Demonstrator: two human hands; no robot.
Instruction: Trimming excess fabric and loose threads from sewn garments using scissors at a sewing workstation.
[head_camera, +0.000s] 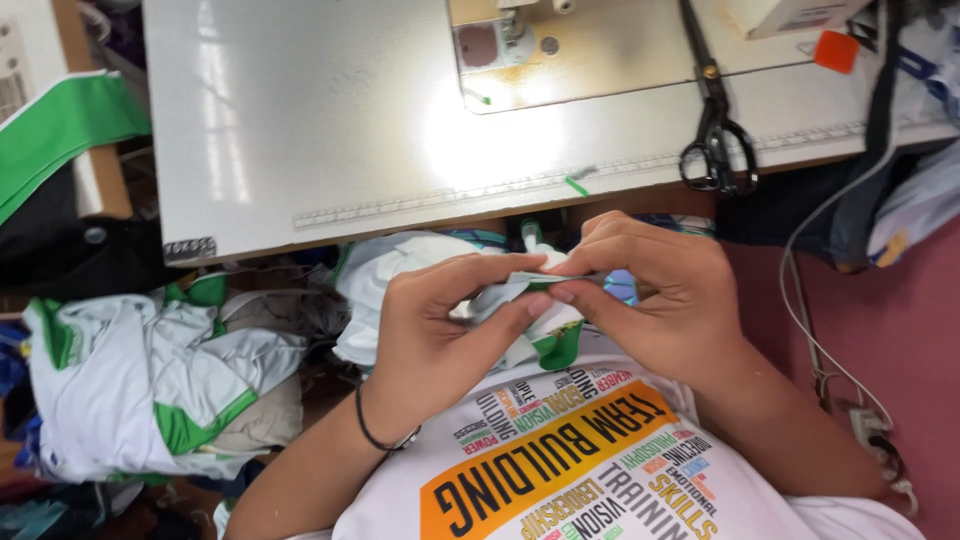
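Both hands, left (430, 335) and right (655, 300), pinch shut on a folded white-and-green fabric piece (530, 300), held taut between fingertips over the lap, just below the pale sewing bench (330, 130); black scissors (715, 120) lie there

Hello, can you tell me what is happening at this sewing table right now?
A person sits at a sewing machine table and pinches a small folded piece of white and green fabric between the left hand and the right hand, just below the table edge. Black scissors lie on the table, untouched. A pile of white and green garments sits at the person's left.
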